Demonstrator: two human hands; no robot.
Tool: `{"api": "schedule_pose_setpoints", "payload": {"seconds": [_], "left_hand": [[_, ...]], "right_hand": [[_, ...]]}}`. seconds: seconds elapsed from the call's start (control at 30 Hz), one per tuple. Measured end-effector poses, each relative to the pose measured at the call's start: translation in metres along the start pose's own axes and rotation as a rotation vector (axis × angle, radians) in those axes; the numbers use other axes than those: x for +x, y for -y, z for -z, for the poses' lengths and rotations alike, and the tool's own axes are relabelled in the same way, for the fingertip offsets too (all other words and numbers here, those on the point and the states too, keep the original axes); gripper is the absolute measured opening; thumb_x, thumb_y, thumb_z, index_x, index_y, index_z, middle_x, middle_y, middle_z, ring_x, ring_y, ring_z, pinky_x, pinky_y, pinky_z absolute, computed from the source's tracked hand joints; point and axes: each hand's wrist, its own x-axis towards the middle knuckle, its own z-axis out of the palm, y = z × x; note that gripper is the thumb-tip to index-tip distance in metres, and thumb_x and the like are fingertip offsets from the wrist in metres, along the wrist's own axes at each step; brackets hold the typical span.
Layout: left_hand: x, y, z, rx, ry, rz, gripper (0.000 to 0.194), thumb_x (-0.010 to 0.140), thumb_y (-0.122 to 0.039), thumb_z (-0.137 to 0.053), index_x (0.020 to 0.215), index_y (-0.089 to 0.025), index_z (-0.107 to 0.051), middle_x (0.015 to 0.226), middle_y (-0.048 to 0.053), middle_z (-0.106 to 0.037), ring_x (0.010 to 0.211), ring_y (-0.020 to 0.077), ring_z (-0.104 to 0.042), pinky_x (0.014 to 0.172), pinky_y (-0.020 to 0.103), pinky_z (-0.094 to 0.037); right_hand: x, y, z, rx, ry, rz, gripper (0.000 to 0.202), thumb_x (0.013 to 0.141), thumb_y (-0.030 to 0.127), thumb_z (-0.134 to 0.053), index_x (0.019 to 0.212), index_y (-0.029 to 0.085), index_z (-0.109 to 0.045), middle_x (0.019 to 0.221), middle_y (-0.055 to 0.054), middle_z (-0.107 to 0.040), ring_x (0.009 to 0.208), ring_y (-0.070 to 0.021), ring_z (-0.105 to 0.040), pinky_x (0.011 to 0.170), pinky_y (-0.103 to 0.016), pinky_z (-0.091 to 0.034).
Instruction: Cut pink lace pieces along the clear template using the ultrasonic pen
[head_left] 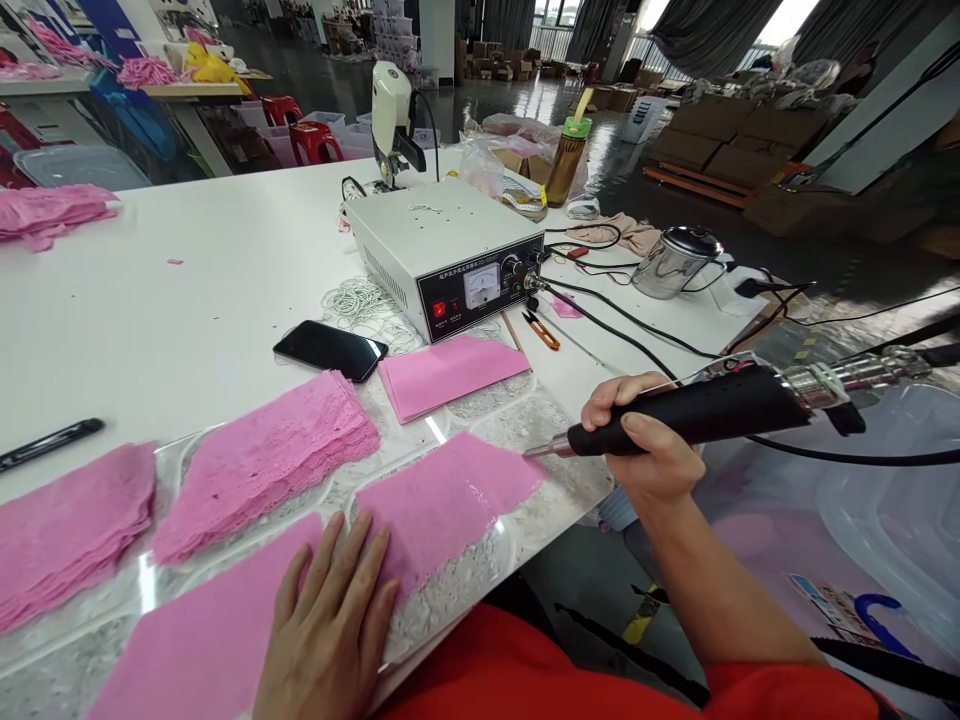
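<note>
Pink sheet under splayed left hand, corded tool in right fist

Left hand (330, 620): released, fingers spread flat, gripping nothing; palm side down over the left end of the cut pink sheet (450, 500) and the right part of the larger pink sheet (210, 630). Right hand (664, 455): closed round the black barrel of the handheld tool (697, 405), thumb on the near side, metal tip (551, 447) forward at the right corner of the cut sheet; exact contact can't be told.

Handling, judged by look: tool probably rather heavy, rigid, smooth-bodied; best held at the black barrel behind the tip, cable (862, 458) may drag. Sheet likely very light, limp, quick to slide or crease; press flat near an edge, or lift by a corner with a pinch. Not brittle, though the edges could fray or snag.

Materials: cut sheet matte, thin, wavy-edged, with a few glossy specks. Beyond the left hand, ragged pink stack (262, 460), layered, soft-looking, pitted on top; farther left, another pink stack (75, 530), similar. Ahead between both hands, folded pink piece (450, 372), smooth, straight-edged, roughly oblong. Under the left hand's sheets, marbled grey mat (480, 560), shiny in streaks. Beyond it, boxy metal power unit (450, 235), pale casing, dark front panel; glossy black phone (330, 347) just left of that
</note>
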Motion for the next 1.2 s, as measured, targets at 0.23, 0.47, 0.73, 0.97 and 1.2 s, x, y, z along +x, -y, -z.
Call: {"api": "schedule_pose_setpoints", "payload": {"seconds": [0.23, 0.47, 0.73, 0.97, 1.2], "left_hand": [[-0.001, 0.001, -0.001, -0.006, -0.004, -0.008, 0.056, 0.092, -0.019, -0.052, 0.146, -0.016, -0.039, 0.141, 0.014, -0.051, 0.141, 0.0298, -0.032, 0.118, 0.045, -0.02], [-0.001, 0.001, -0.001, 0.004, -0.01, -0.008, 0.058, 0.092, -0.02, -0.051, 0.148, -0.017, -0.035, 0.139, 0.014, -0.053, 0.141, 0.0289, -0.032, 0.117, 0.045, -0.022], [-0.001, 0.002, -0.003, 0.01, -0.001, -0.009, 0.059, 0.092, -0.021, -0.051, 0.148, -0.019, -0.034, 0.141, 0.013, -0.051, 0.141, 0.0292, -0.032, 0.116, 0.045, -0.022], [-0.002, 0.002, -0.001, 0.006, -0.001, -0.007, 0.057, 0.092, -0.021, -0.049, 0.148, -0.019, -0.035, 0.142, 0.012, -0.051, 0.142, 0.0282, -0.031, 0.117, 0.045, -0.022], [-0.002, 0.002, -0.002, 0.005, 0.004, -0.004, 0.058, 0.092, -0.021, -0.05, 0.148, -0.019, -0.036, 0.143, 0.012, -0.049, 0.142, 0.0282, -0.03, 0.117, 0.044, -0.02]], "right_hand": [[-0.001, -0.003, 0.002, -0.019, 0.04, 0.009, 0.012, 0.066, 0.027, -0.067, 0.075, 0.021, -0.062, 0.071, 0.0, -0.061, 0.056, -0.0125, -0.053, 0.052, -0.03, -0.047], [0.0, 0.006, 0.009, -0.006, 0.009, 0.054, 0.012, 0.068, 0.026, -0.066, 0.076, 0.02, -0.061, 0.07, 0.0, -0.059, 0.056, -0.0117, -0.053, 0.051, -0.028, -0.046], [-0.004, 0.01, 0.012, 0.001, -0.002, 0.018, 0.011, 0.065, 0.023, -0.066, 0.075, 0.021, -0.063, 0.07, -0.001, -0.061, 0.055, -0.0121, -0.053, 0.05, -0.029, -0.046], [-0.005, 0.006, 0.011, 0.004, 0.009, 0.016, 0.01, 0.066, 0.022, -0.065, 0.076, 0.02, -0.064, 0.071, -0.001, -0.062, 0.056, -0.0119, -0.054, 0.052, -0.028, -0.047], [-0.005, 0.006, 0.011, -0.028, 0.025, 0.003, 0.01, 0.067, 0.023, -0.066, 0.077, 0.021, -0.063, 0.072, 0.0, -0.062, 0.057, -0.0122, -0.054, 0.054, -0.029, -0.048]]}}
